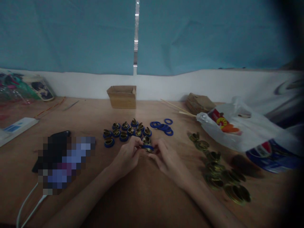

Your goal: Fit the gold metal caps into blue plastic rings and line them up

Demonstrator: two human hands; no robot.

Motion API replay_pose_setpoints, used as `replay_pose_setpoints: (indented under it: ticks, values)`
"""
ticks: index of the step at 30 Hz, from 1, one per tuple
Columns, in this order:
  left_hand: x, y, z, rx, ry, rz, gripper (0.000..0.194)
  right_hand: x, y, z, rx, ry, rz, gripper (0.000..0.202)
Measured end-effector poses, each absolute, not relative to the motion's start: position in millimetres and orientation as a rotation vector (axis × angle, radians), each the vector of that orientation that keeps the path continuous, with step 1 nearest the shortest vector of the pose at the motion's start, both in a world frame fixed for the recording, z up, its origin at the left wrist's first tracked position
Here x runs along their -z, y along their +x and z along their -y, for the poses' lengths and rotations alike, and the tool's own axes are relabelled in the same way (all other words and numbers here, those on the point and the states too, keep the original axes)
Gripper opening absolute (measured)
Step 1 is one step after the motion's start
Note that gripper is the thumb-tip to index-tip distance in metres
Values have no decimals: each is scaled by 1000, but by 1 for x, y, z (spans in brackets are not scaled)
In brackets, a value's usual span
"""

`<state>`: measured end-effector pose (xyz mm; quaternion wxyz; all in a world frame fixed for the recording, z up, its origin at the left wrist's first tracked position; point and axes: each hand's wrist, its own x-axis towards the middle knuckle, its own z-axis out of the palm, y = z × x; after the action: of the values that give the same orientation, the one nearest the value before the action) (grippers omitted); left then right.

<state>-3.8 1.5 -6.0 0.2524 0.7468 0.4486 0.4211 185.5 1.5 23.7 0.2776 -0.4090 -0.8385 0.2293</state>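
Observation:
Between my two hands is a brass-coloured metal piece with a blue ring (148,147) around it, its small lid raised. My left hand (128,155) pinches it from the left, and my right hand (166,158) grips its right side with bent fingers. Just beyond them stand several brass pieces fitted with blue rings (123,136). Several loose blue rings (162,127) lie in a cluster behind my right hand. Over on the right, several brass pieces without blue rings (215,167) are spread in a loose column.
An open cardboard box (123,98) stands at the back. A plastic bag (247,126) with packets fills the right side, near a brown paper packet (199,103). At left are a black phone (55,145), a blurred-out device with a cable and a white power strip (17,129).

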Motion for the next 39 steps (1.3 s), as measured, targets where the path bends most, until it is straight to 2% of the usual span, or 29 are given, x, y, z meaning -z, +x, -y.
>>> replay_pose_setpoints:
  ticks: [11, 26, 39]
  values:
    - [-1, -2, 3, -1153, 2042, -1200, 21, -24, 186, 1, -457, -1068, 2269, 15]
    - [-7, 5, 6, -1149, 1686, -1062, 14, -20, 182, 0, -626, -1001, 2159, 12]
    - [-5, 5, 6, -1129, 1680, -1056, 13, -16, 178, 1, -668, -1043, 2094, 12]
